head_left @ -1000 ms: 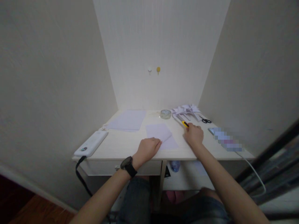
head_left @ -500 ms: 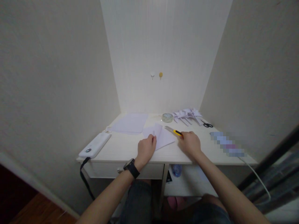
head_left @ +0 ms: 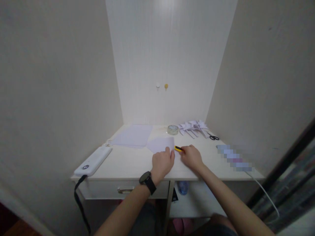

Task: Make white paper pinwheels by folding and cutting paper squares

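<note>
My right hand (head_left: pixel 191 158) grips a yellow and black utility knife (head_left: pixel 178 148), its front end against the right edge of a folded sheet of paper (head_left: pixel 161 144). The blade is not visible; it seems to lie behind or inside the fold. My left hand (head_left: pixel 163 162), with a black watch (head_left: pixel 147 182) on its wrist, bears down on the near part of this sheet with curled fingers, which partly hide it. A larger stack of white paper (head_left: pixel 133 135) lies to the left, behind the folded sheet.
At the back stand a roll of clear tape (head_left: pixel 172 130) and several folded paper pinwheels (head_left: pixel 194 127). Black-handled scissors (head_left: pixel 214 137) lie right of them. A white power bank (head_left: pixel 93 161) with a black strap sits at the left edge; a blurred-out phone-like object (head_left: pixel 233 158) with a cable lies right.
The raised paper flap now lies folded over. My left hand has moved right and presses on it. My right hand has brought the knife, earlier held clear with blade showing, to the fold's edge.
</note>
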Available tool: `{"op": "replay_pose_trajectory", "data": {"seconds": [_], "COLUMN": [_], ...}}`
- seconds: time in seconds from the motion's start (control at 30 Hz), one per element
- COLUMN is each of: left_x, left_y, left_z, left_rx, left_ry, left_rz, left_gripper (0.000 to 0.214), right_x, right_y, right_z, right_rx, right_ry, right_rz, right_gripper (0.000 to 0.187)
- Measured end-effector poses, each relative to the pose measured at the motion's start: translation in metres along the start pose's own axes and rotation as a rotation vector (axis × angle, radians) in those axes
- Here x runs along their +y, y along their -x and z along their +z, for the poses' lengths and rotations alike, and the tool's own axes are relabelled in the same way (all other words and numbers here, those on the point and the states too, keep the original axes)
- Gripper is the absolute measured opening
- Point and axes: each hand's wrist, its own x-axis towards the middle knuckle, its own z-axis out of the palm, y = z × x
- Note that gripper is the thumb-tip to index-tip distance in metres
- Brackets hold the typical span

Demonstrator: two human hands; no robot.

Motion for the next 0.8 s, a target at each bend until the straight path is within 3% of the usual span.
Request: {"op": "replay_pose_trajectory", "data": {"seconds": [0.1, 0.17, 0.23, 0.3, 0.37, 0.47, 0.6, 0.8], "left_x": [-0.015, -0.035, -0.058, -0.076, -0.086, -0.082, -0.058, -0.030], "left_y": [-0.011, -0.024, -0.039, -0.051, -0.059, -0.061, -0.051, -0.045], "left_z": [-0.005, -0.008, -0.009, -0.006, 0.002, 0.018, 0.030, 0.028], "left_rx": [-0.046, -0.088, -0.145, -0.226, -0.292, -0.322, -0.223, -0.070], "left_ry": [0.015, 0.044, 0.071, 0.083, 0.086, 0.079, 0.029, -0.058], "left_rz": [0.139, 0.310, 0.528, 0.616, 0.619, 0.573, 0.440, 0.323], "left_gripper": [0.041, 0.037, 0.049, 0.063, 0.077, 0.082, 0.077, 0.077], "right_x": [0.011, 0.019, 0.026, 0.033, 0.039, 0.049, 0.065, 0.085], "right_y": [-0.010, -0.015, -0.020, -0.025, -0.030, -0.041, -0.052, -0.051], "right_z": [0.007, 0.011, 0.015, 0.018, 0.020, 0.020, 0.017, 0.010], "right_rx": [-0.028, -0.056, -0.070, -0.076, -0.076, -0.105, -0.176, -0.229], "right_ry": [-0.091, -0.144, -0.202, -0.259, -0.302, -0.332, -0.350, -0.268], "right_rz": [-0.088, -0.119, -0.144, -0.179, -0.231, -0.317, -0.370, -0.303], "right_gripper": [0.024, 0.024, 0.027, 0.031, 0.034, 0.036, 0.039, 0.042]}}
